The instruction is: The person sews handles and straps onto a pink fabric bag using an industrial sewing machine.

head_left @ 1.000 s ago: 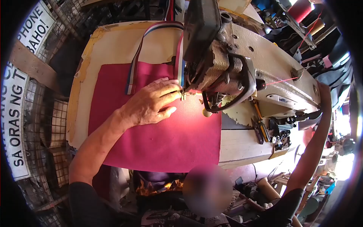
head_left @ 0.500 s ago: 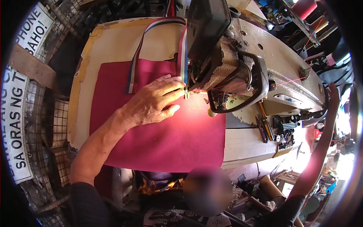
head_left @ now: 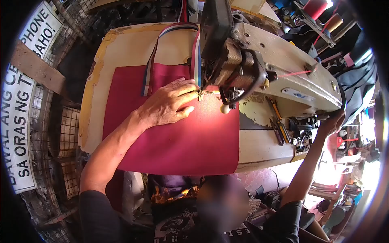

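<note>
A red cloth panel (head_left: pixel 174 146) lies flat under the head of a sewing machine (head_left: pixel 283 69). A striped strap (head_left: pixel 152 52) loops up from its top edge, one end running down beside the presser foot (head_left: pixel 200 95). My left hand (head_left: pixel 168 103) rests flat on the cloth and the strap's end, fingertips beside the foot, fingers extended. At the machine's right end, my right hand (head_left: pixel 334 122) is on the rim of the handwheel (head_left: pixel 343 97); its fingers are partly hidden. Red thread runs along the machine arm.
Pliers or scissors and a screwdriver (head_left: pixel 282 125) with orange handles lie on the machine table (head_left: pixel 263 150), beside a bobbin winder (head_left: pixel 303 135). Thread spools (head_left: pixel 315 9) stand at the upper right. A wire mesh wall with signs (head_left: pixel 20 133) is at the left.
My right hand has moved down and inward along the handwheel. My left hand remains on the cloth by the foot. The whole view has shifted slightly, and the presser area looks much the same.
</note>
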Demonstrator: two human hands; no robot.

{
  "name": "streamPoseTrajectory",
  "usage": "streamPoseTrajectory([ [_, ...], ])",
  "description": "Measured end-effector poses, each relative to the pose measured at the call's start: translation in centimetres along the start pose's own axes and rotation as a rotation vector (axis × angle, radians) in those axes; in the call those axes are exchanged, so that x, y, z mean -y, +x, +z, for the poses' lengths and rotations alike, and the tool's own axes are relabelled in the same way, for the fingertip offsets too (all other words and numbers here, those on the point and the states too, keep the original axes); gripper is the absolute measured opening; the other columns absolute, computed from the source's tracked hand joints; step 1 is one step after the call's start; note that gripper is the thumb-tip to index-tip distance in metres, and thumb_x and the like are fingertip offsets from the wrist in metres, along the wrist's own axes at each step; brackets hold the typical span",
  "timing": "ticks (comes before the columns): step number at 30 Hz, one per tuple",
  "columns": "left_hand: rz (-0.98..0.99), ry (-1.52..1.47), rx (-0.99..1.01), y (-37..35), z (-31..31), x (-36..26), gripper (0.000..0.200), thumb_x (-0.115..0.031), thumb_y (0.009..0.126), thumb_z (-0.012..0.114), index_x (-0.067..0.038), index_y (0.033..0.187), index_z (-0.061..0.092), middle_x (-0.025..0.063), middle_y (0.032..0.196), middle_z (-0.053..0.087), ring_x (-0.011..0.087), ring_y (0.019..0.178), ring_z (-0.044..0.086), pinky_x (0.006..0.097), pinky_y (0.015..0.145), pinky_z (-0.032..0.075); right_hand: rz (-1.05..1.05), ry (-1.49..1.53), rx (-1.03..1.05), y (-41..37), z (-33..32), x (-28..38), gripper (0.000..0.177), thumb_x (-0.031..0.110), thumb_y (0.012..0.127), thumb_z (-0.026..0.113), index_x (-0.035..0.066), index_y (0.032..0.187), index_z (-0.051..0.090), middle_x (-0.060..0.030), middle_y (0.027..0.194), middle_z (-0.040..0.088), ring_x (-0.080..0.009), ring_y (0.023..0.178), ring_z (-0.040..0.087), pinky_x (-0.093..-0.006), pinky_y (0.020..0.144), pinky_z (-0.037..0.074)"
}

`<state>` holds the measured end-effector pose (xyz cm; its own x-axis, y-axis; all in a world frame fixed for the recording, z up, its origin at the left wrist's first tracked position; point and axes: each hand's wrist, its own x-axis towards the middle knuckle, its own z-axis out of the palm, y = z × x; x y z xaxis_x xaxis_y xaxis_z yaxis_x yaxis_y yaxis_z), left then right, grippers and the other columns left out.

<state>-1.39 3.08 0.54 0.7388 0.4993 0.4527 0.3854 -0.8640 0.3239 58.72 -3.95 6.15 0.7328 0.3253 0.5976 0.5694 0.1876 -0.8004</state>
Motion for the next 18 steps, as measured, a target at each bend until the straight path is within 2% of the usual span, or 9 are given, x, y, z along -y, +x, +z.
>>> streamPoseTrajectory([
  [4, 0.002, -0.003, -0.051, -0.1, 0.2, -0.3, 0.046, -0.006, 0.077, 0.076, 0.000, 0.121, 0.065, 0.0173, 0.127, 0.065, 0.0354, 0.126, 0.059, 0.0458, 0.112, 0.047, -0.151, -0.152, 0.102, -3.8, -4.8, 1.4, 0.052, 0.040, 0.109, 0.049, 0.004, 0.146, 0.051, -0.0154, 0.146, 0.051, -0.0261, 0.128, 0.053, -0.0400, 0.109, 0.039],
  [5, -0.005, -0.013, -0.049, -0.2, 0.2, -0.4, 0.046, -0.006, 0.077, 0.076, 0.000, 0.121, 0.066, 0.0174, 0.127, 0.065, 0.0352, 0.126, 0.059, 0.0454, 0.112, 0.047, -0.269, -0.381, 0.103, -8.5, -6.6, 5.1, 0.050, 0.039, 0.109, 0.050, 0.001, 0.142, 0.054, -0.0170, 0.141, 0.057, -0.0261, 0.126, 0.056, -0.0394, 0.110, 0.040],
  [6, -0.008, -0.020, -0.048, -0.1, 0.1, -0.4, 0.045, -0.006, 0.077, 0.076, 0.001, 0.121, 0.066, 0.0174, 0.128, 0.065, 0.0350, 0.127, 0.058, 0.0451, 0.112, 0.047, 0.182, -0.566, 0.290, -13.2, -9.2, 8.3, 0.049, 0.037, 0.108, 0.051, -0.004, 0.133, 0.060, -0.0183, 0.128, 0.064, -0.0290, 0.122, 0.059, -0.0404, 0.109, 0.043],
  [7, -0.010, -0.028, -0.044, -0.1, 0.0, -0.5, 0.045, -0.006, 0.077, 0.075, 0.001, 0.121, 0.066, 0.0175, 0.128, 0.065, 0.0347, 0.128, 0.058, 0.0447, 0.112, 0.047, 0.637, 0.015, 0.590, -16.9, -15.1, 1.1, 0.040, 0.027, 0.107, 0.049, -0.007, 0.122, 0.066, -0.0172, 0.110, 0.070, -0.0249, 0.109, 0.065, -0.0361, 0.097, 0.051],
  [10, 0.046, 0.030, -0.078, -0.1, 0.1, -0.5, 0.036, -0.009, 0.080, 0.072, -0.001, 0.114, 0.065, 0.0146, 0.121, 0.063, 0.0331, 0.121, 0.060, 0.0421, 0.108, 0.049, 0.594, -0.067, 1.726, -30.4, -11.3, 11.1, 0.053, 0.032, 0.092, 0.077, -0.001, 0.131, 0.062, -0.0192, 0.124, 0.070, -0.0255, 0.110, 0.071, -0.0409, 0.095, 0.058],
  [11, 0.050, 0.039, -0.071, -0.1, 0.0, -0.6, 0.035, -0.009, 0.080, 0.072, -0.001, 0.113, 0.065, 0.0145, 0.121, 0.063, 0.0331, 0.120, 0.060, 0.0422, 0.108, 0.049, 0.661, -0.103, 1.525, -34.2, -10.6, 9.8, 0.054, 0.025, 0.087, 0.084, -0.001, 0.129, 0.062, -0.0183, 0.121, 0.071, -0.0239, 0.112, 0.070, -0.0381, 0.095, 0.059],
  [12, 0.055, 0.056, -0.077, -0.1, -0.1, -0.7, 0.035, -0.010, 0.080, 0.072, -0.001, 0.113, 0.065, 0.0144, 0.119, 0.063, 0.0328, 0.119, 0.060, 0.0422, 0.107, 0.049, 0.477, -0.154, 1.369, -36.3, -9.0, 10.0, 0.048, 0.020, 0.087, 0.083, 0.000, 0.126, 0.063, -0.0148, 0.117, 0.072, -0.0211, 0.110, 0.070, -0.0354, 0.090, 0.059],
  [15, -0.003, 0.006, -0.009, -0.3, -0.2, -0.6, 0.045, -0.010, 0.080, 0.075, -0.001, 0.123, 0.065, 0.0174, 0.130, 0.064, 0.0342, 0.130, 0.056, 0.0437, 0.113, 0.046, 0.761, 0.068, 1.509, -39.6, -5.7, 7.1, 0.047, 0.012, 0.085, 0.085, 0.002, 0.125, 0.063, -0.0099, 0.117, 0.071, -0.0181, 0.109, 0.066, -0.0348, 0.093, 0.055],
  [18, 0.006, 0.030, -0.011, -0.4, -0.2, -0.8, 0.043, -0.011, 0.082, 0.074, -0.002, 0.123, 0.064, 0.0171, 0.132, 0.063, 0.0338, 0.129, 0.057, 0.0438, 0.113, 0.046, 1.000, 0.597, 1.311, -44.5, -5.4, 7.3, 0.045, 0.008, 0.084, 0.085, 0.001, 0.124, 0.065, -0.0038, 0.115, 0.069, -0.0162, 0.111, 0.060, -0.0357, 0.101, 0.048],
])
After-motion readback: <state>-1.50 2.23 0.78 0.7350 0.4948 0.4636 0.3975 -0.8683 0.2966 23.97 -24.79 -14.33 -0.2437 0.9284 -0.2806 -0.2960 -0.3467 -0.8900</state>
